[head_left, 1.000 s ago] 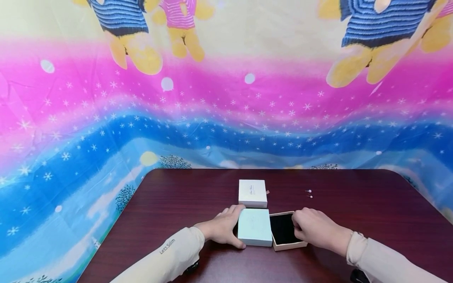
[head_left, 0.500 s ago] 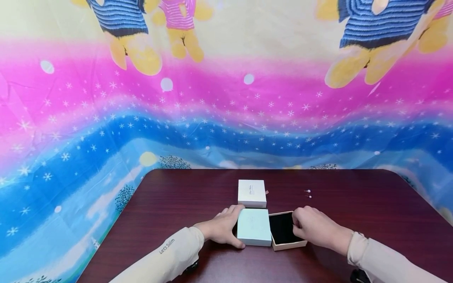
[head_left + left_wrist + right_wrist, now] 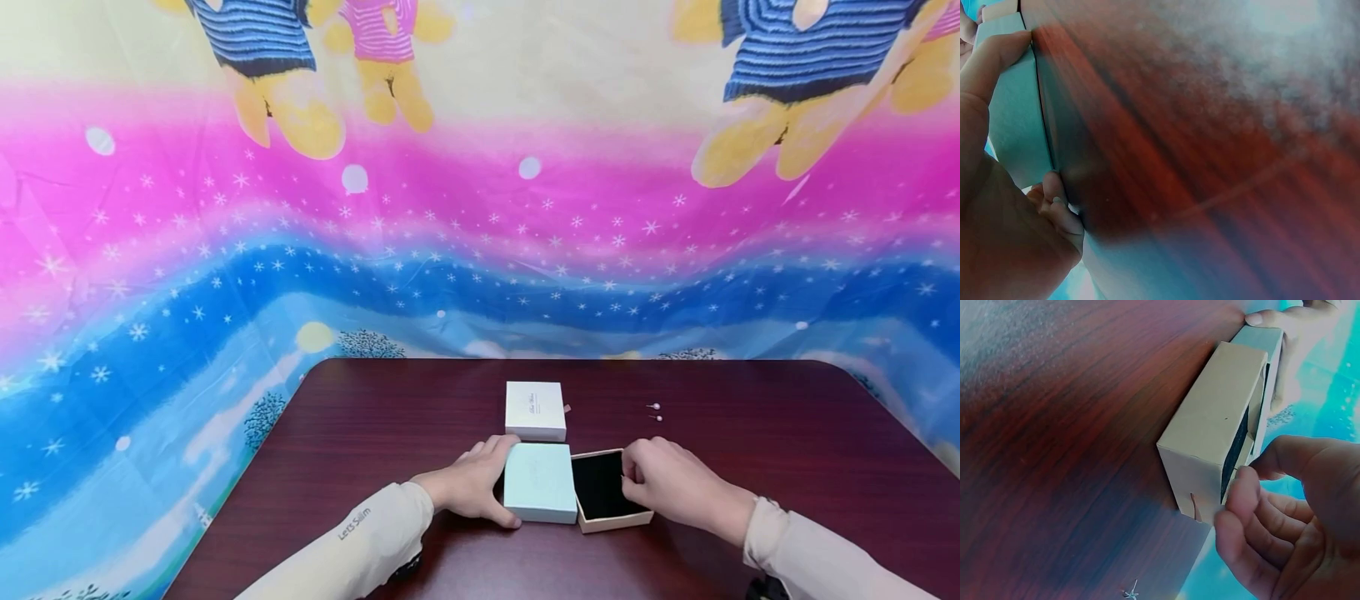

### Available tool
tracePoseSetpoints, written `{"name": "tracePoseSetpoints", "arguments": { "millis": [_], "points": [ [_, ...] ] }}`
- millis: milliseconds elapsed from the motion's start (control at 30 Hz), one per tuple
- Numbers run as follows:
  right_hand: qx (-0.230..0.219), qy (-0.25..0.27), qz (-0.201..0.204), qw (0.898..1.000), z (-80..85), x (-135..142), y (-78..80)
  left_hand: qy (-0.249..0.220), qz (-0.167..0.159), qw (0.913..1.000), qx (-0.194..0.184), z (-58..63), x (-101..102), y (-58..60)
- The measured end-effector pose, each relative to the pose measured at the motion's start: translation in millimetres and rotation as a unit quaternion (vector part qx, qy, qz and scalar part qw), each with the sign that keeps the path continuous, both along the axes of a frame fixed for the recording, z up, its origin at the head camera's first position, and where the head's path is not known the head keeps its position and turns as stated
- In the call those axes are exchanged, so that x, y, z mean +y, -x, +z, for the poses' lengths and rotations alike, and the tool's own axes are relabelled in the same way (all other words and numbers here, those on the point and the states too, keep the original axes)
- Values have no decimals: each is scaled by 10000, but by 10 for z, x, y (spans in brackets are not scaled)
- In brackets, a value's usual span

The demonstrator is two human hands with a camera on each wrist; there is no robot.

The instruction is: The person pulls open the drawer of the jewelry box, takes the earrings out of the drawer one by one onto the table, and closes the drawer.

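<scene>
A mint-green box sleeve lies on the table, my left hand gripping its left side with the thumb at the near corner and fingers toward the far one. Butting against the sleeve's right side is a cream box drawer, slightly askew, with a black foam pad inside. My right hand is at the drawer's right end. Its thumb and forefinger come together at the rim in the right wrist view, the other fingers curled. A ribbon tab shows on the drawer's end wall.
A white box with printed lettering and a small side tab stands behind the sleeve. Two small pearl stud earrings lie at the back right of the dark wood table. A patterned cloth backdrop hangs behind.
My right hand shifts very slightly at the drawer's right end. The left hand, the sleeve and the earrings stay where they were.
</scene>
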State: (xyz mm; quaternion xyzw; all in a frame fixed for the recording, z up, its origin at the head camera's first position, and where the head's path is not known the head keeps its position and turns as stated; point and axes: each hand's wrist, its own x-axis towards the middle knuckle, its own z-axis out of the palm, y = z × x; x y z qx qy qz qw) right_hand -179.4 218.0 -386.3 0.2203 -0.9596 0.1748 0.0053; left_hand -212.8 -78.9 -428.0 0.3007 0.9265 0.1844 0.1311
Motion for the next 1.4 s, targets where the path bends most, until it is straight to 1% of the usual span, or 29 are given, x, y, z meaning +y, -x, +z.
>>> {"name": "tracePoseSetpoints", "arguments": {
  "millis": [167,400,767,1133,1400],
  "points": [
    [63,66,-94,9999,7,3,-6,4,-2,10000,-15,10,2,-2],
    [288,57,-185,9994,23,19,-18,37,-9,10000,16,-1,4,-7],
    [458,50,-451,9979,71,68,-26,5,-1,10000,-29,-8,4,-23],
    [612,171,-643,9959,114,108,-42,28,3,10000,-74,-8,3,-20],
    [698,200,-645,9953,148,165,-41,32,16,10000,-42,7,2,-17]
  ]
}}
